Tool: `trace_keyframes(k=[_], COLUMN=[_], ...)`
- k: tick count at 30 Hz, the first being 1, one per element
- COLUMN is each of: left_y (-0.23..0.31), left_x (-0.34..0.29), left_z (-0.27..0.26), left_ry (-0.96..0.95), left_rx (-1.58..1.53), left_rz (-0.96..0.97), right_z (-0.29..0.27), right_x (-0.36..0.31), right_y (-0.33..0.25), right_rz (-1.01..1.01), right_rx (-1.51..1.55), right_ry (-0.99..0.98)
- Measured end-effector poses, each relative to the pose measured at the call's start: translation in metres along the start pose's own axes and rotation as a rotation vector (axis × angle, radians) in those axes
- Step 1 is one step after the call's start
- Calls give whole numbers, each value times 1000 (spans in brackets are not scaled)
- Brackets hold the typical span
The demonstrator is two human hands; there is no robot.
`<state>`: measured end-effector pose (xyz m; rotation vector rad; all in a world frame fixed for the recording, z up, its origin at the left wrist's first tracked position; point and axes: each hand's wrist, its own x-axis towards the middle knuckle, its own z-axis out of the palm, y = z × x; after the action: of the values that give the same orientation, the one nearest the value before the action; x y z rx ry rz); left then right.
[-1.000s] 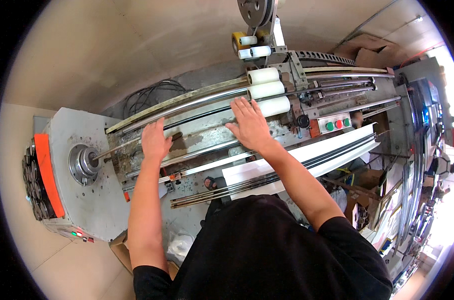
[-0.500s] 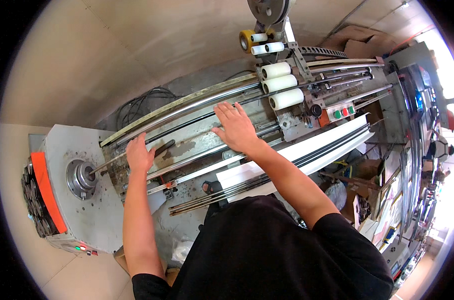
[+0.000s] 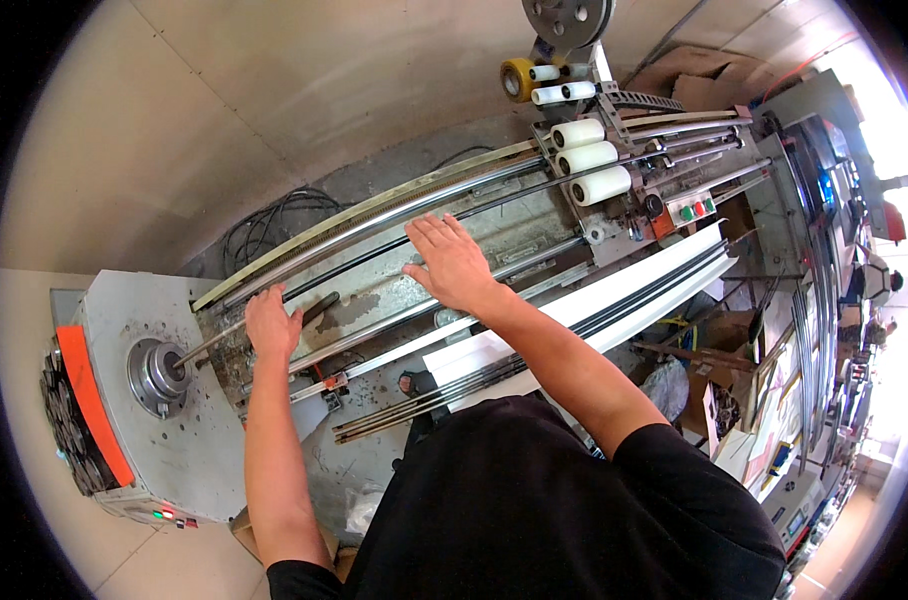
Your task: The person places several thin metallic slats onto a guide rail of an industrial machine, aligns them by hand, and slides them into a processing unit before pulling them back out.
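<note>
A long thin dark rod [image 3: 364, 256] stretches from the round metal chuck [image 3: 160, 375] at the left up to the roller carriage [image 3: 604, 215]. Near the chuck my left hand [image 3: 271, 325] lies over the rod, its thumb apart from its fingers. Farther right, my right hand [image 3: 450, 268] rests across the same rod with flat fingers and the thumb spread. Neither hand is wrapped round it. Beside my left hand lies a dark-handled tool [image 3: 321, 306] on the machine bed. White rollers [image 3: 587, 158] on the carriage stand beyond my right hand.
A yellow tape roll [image 3: 517, 80] and a grey wheel [image 3: 566, 18] sit above the carriage. Red and green buttons [image 3: 698, 210] face me. Several dark rods [image 3: 624, 318] lie in a white trough [image 3: 564, 322] before the bed. Coiled black cable [image 3: 264, 230] lies behind.
The roller carriage has slid to the right along its rails, away from my hands. Both hands stay on the rod, in almost the same places. The view has shifted slightly.
</note>
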<state>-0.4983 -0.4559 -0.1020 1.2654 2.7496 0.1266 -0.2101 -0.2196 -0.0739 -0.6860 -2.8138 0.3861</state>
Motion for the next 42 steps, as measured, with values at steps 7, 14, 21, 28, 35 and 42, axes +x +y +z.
trace_keyframes(k=[7, 14, 21, 28, 35, 42], left_y=[-36, -81, -121, -147, -150, -138], left_x=[-5, -12, -17, -19, -19, -19], left_z=[2, 5, 6, 15, 22, 25], left_ry=[-1, 38, 47, 61, 93, 97], left_rx=[-2, 0, -15, -34, -20, -21], left_rz=[4, 50, 69, 73, 96, 89], right_z=[26, 47, 69, 92, 91, 91], right_x=[11, 23, 34, 42, 42, 41], right_y=[-42, -87, -126, -148, -149, -140], right_rz=[-11, -11, -25, -23, -25, -23], right_rx=[20, 20, 17, 17, 30, 39], right_ry=[12, -10, -6, -21, -17, -8])
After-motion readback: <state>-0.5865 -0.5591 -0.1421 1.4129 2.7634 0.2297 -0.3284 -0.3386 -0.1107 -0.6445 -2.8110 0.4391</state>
